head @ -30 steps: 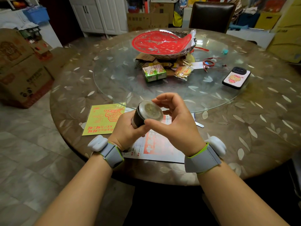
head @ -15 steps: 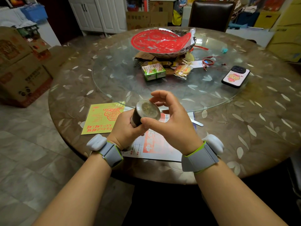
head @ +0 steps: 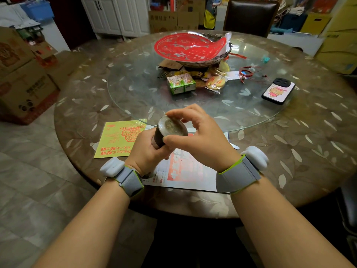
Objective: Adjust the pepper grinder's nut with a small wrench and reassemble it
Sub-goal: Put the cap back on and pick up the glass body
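The pepper grinder [head: 171,128] is a dark cylinder held tilted above the table's near edge, its round clear end full of peppercorns facing me. My left hand [head: 146,151] grips its dark body from below. My right hand [head: 201,140] pinches the clear round end, thumb at the near rim and forefinger over the far rim. A thin silvery tool tip [head: 234,146], possibly the small wrench, pokes out from behind my right hand, lying on the table.
A white and red leaflet [head: 185,171] and a yellow sheet [head: 119,138] lie under my hands. On the glass turntable [head: 135,88] stand green cartons [head: 180,83], a bowl with a red paper cut [head: 190,48], snacks, red cord and a phone [head: 278,90]. A chair [head: 251,15] stands beyond.
Both hands stayed on the grinder, which shifted slightly left and away. My right fingers moved round the clear end, the forefinger now curling over its far rim.
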Tool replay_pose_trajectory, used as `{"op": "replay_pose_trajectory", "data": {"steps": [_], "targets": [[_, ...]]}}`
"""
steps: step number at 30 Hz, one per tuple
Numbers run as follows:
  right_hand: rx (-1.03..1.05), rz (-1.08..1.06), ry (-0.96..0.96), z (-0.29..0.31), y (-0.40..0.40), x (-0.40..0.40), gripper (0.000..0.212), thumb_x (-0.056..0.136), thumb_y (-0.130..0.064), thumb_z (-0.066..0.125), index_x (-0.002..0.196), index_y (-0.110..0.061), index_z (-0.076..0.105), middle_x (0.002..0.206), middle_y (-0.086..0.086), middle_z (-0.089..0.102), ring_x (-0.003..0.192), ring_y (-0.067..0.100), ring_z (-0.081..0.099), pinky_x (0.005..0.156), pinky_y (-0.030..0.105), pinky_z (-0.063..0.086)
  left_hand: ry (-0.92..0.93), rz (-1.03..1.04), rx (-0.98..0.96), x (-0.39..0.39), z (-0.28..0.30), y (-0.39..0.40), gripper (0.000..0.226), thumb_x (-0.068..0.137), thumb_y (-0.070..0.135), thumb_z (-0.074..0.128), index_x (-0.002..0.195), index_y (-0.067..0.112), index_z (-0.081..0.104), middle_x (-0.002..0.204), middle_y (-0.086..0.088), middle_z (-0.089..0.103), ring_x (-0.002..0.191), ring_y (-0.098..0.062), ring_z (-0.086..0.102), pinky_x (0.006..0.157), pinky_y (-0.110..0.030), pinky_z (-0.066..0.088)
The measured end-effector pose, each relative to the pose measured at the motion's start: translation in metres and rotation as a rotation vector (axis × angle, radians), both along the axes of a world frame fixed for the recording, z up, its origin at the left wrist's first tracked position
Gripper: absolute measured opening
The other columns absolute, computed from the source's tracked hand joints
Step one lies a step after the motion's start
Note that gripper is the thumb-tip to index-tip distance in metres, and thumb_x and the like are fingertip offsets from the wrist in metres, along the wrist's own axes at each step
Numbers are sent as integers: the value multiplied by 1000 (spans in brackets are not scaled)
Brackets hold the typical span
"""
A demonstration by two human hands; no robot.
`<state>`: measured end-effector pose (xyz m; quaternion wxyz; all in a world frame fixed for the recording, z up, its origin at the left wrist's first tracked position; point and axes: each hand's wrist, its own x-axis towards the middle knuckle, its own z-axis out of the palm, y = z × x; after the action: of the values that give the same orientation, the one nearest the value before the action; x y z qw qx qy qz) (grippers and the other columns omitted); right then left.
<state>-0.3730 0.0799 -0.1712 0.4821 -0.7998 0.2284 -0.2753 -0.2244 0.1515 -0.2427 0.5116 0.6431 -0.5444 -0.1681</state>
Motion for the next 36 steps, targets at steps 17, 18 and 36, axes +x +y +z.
{"op": "replay_pose_trajectory", "data": {"steps": [17,18,36], "targets": [[261,100,4,-9,-26,-15,55,72,-30,80,123,-28,58,117,-3,60,110,10,57,87,17,45,28,-31,83,-8,3,-7,51,70,59,59,76,8,60,57,-2,62,50,-15,62,54,-28,50],[386,87,-54,-14,-26,-18,55,74,-35,75,125,-29,57,117,-4,60,109,9,58,87,21,46,74,-17,69,-9,4,-9,52,68,59,59,75,8,59,57,-5,61,49,-16,60,54,-28,49],[1496,-181,-333,-77,-13,-22,40,98,-39,43,115,-6,59,108,18,62,90,31,60,71,46,59,1001,21,-149,-59,32,-58,58,77,66,44,73,10,59,67,-8,64,67,-22,64,83,-40,56]]}}
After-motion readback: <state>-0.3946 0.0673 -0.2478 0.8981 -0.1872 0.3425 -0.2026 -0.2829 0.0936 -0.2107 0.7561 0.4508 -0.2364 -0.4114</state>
